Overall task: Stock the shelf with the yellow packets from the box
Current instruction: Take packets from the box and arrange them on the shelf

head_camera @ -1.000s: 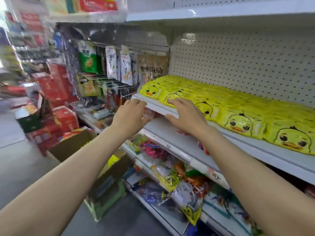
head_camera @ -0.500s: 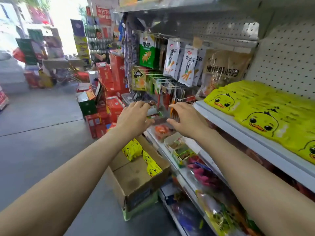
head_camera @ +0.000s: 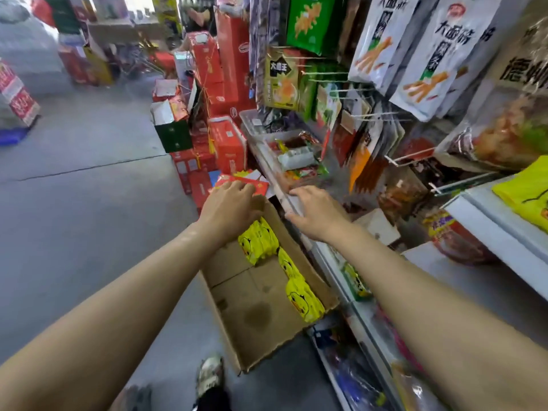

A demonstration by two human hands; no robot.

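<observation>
An open cardboard box [head_camera: 255,318] stands on the floor against the shelving. Yellow duck-face packets [head_camera: 261,243] lie along its right side, with more of them [head_camera: 304,299] nearer to me. My left hand [head_camera: 231,207] hovers over the box's far end, fingers loosely bent, holding nothing. My right hand [head_camera: 314,212] reaches out beside it above the box's right wall, fingers spread and empty. At the right edge a yellow packet [head_camera: 527,197] lies on the white shelf [head_camera: 486,229].
Red cartons [head_camera: 228,143] are stacked on the floor beyond the box. Snack bags [head_camera: 439,51] hang from pegs above a low shelf of packets [head_camera: 299,158]. Grey floor [head_camera: 89,203] stretches to the left. My shoe [head_camera: 209,375] shows at the bottom.
My view swung down and left, from the shelf of yellow packets to the box. Both empty hands left the shelf edge and dropped toward the box.
</observation>
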